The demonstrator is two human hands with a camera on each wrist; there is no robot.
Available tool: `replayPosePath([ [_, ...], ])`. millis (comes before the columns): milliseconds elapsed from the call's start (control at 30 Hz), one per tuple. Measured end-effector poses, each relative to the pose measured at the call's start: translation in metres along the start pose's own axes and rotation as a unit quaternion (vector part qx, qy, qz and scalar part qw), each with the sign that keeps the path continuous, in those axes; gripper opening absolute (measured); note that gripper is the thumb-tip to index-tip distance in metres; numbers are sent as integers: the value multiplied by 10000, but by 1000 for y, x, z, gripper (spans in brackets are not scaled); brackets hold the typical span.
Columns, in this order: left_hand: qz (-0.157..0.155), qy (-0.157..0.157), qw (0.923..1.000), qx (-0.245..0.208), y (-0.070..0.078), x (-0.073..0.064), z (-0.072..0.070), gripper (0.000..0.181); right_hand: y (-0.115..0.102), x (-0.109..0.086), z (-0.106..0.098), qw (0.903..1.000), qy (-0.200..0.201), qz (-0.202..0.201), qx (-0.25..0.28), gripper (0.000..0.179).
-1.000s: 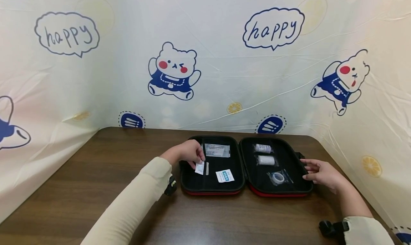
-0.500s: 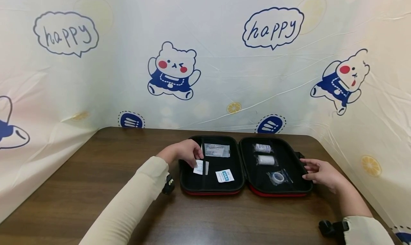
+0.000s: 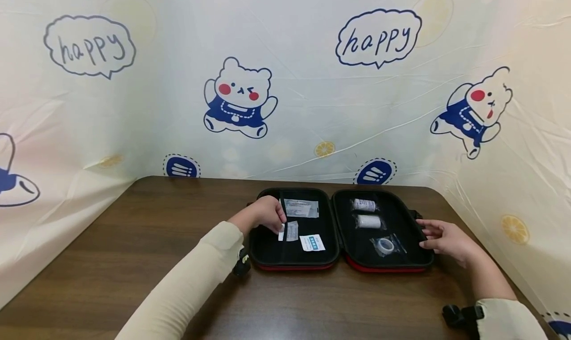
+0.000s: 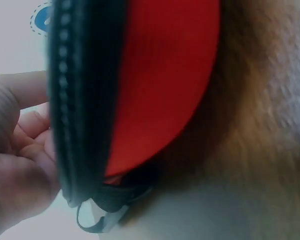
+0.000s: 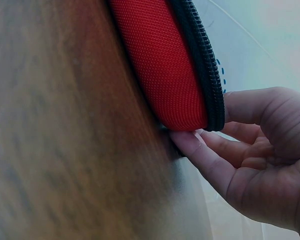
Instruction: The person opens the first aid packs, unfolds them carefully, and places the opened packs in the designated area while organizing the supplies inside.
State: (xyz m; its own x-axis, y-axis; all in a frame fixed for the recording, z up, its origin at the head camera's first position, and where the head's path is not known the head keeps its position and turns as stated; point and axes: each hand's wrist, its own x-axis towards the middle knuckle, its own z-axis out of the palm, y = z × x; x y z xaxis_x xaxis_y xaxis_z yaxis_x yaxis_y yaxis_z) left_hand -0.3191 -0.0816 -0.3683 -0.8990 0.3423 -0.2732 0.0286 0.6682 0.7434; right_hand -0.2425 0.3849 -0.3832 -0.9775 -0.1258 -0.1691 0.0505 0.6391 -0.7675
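A red-and-black zippered case lies unfolded on the table. My left hand reaches over the left half and pinches a small white packet, which sits across a black strap with much of it right of the strap. In the left wrist view, the case's red shell hides the left fingertips. At the other end, my right hand holds the right half's outer edge; in the right wrist view its thumb and fingers grip the rim around the zipper.
A clear flat packet and a white-and-blue sachet lie in the left half. The right half holds two wrapped rolls, one a white roll, and a bagged tape ring. A printed curtain hangs behind the table.
My left hand first shifted slightly left, then moved back right with the white packet. More of the packet now shows right of the strap. The right hand stays at the case edge.
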Motion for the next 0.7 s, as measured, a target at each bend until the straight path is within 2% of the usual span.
replayPosePath([
  [200,-355,136,9984,427,9,-2,-4,14,-1,1,-1,10000,16,-12,-27,71],
  [400,-664,106,9922,1054,16,-4,-9,15,-1,1,-1,10000,11,-66,-44,71],
  [467,-714,119,9911,1118,17,-5,-9,16,-1,1,-1,10000,9,-51,-36,70],
  [567,-635,165,9939,889,18,-5,-7,15,-1,1,-1,10000,8,-20,-23,70],
  [700,-410,196,9985,289,14,-2,-1,15,-1,0,0,10000,10,-8,-8,70],
])
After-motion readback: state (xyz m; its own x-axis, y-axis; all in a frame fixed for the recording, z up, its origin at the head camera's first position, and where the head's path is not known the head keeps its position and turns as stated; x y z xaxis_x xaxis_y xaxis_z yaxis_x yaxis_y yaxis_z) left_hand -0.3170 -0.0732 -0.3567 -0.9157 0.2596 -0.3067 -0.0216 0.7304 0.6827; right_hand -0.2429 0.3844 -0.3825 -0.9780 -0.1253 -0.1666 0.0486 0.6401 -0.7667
